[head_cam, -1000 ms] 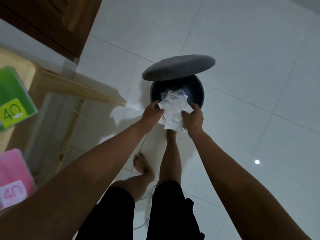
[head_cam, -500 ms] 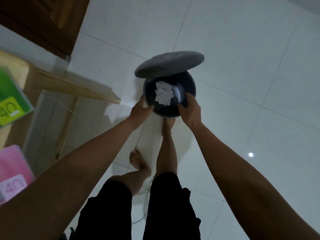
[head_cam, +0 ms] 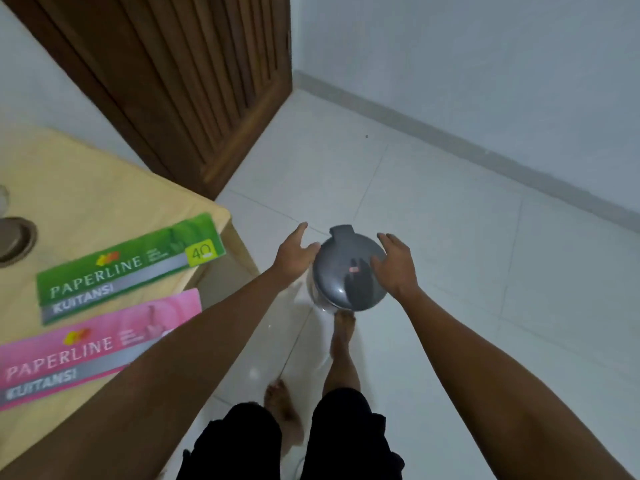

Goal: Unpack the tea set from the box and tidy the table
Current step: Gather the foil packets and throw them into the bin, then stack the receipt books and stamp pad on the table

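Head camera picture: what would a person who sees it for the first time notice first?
First, the grey bin on the white floor, lid closed, with the left hand and right hand open on either side of it. Next, the green receipt book and the pink receipt book lying on the wooden table at the left.

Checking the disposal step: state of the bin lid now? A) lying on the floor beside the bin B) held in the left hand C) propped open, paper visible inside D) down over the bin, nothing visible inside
D: the grey lid sits flat over the bin, hiding its inside; left hand and right hand flank it, open.
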